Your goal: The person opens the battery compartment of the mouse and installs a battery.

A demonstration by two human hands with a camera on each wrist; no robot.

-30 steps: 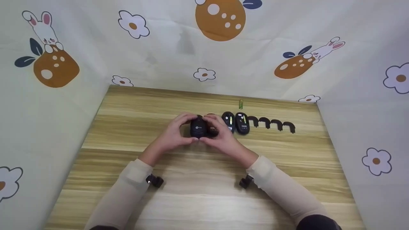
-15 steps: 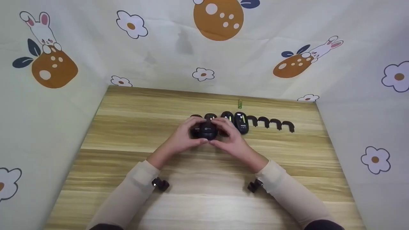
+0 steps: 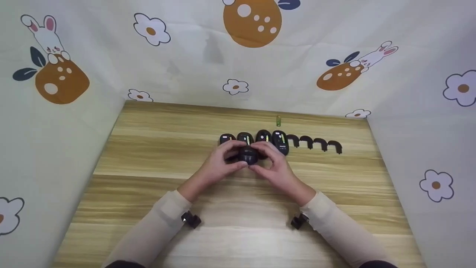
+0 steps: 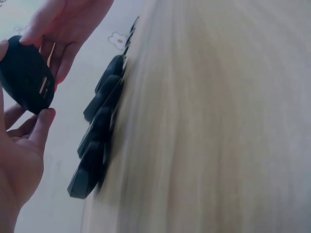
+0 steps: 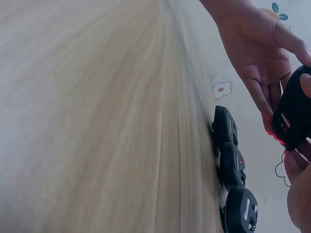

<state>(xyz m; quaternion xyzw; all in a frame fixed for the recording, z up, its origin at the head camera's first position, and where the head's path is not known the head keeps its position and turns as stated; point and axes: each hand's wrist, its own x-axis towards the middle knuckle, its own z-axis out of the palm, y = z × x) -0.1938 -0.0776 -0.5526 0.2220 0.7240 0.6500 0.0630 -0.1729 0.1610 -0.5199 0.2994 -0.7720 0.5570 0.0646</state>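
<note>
A dark computer mouse point(image 3: 248, 155) is held between both hands, raised over the table in front of a row of other mice. Thumb and fingers of the left hand point(image 3: 217, 163) grip its left side; those of the right hand point(image 3: 277, 163) grip its right side. In the left wrist view the held mouse point(image 4: 28, 77) is tilted, its underside with a small label showing. A red glow shows at its lower end in the right wrist view. Behind the hands lie several upturned mice, among them one at the row's right end point(image 3: 280, 143), with bright yellow-green strips in their undersides.
A green battery point(image 3: 278, 121) lies behind the row. Several black curved covers point(image 3: 306, 142) form a line to the right of the mice. The wood-grain table point(image 3: 156, 145) meets patterned cloth walls point(image 3: 186, 67) at the back and sides.
Both hands have brought the held mouse rightward and slightly toward the person, off the left part of the row. It has tilted, and the mice behind show more.
</note>
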